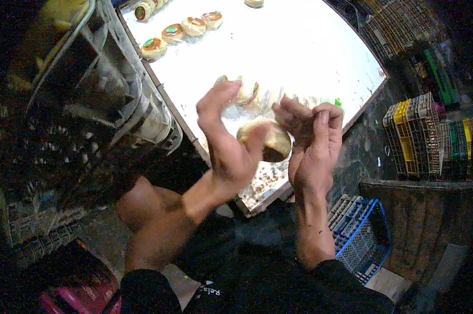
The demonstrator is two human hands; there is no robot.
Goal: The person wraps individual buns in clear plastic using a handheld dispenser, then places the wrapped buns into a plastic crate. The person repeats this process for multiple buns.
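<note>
A round pale fruit [265, 135], apparently a trimmed coconut with a dark brown patch, sits between my hands over the near corner of a white table [287, 51]. My left hand [230, 137] is blurred, its fingers bent and apart from the thumb, which overlaps the fruit in view. Close to the fruit's right side is my right hand [315, 137], with fingers curled and thumb tip against them; whether anything thin is pinched there cannot be told. Just beyond my hands lies a row of similar fruits [256, 98] in clear plastic film, partly hidden by my fingers.
More wrapped fruits [173, 33], some bearing green stickers, line the table's far left. A grey plastic container [150, 114] stands beside the left edge. Stacked plastic crates [413, 137] are at right, above a blue basket [364, 231]. Brown debris [267, 178] litters the near corner.
</note>
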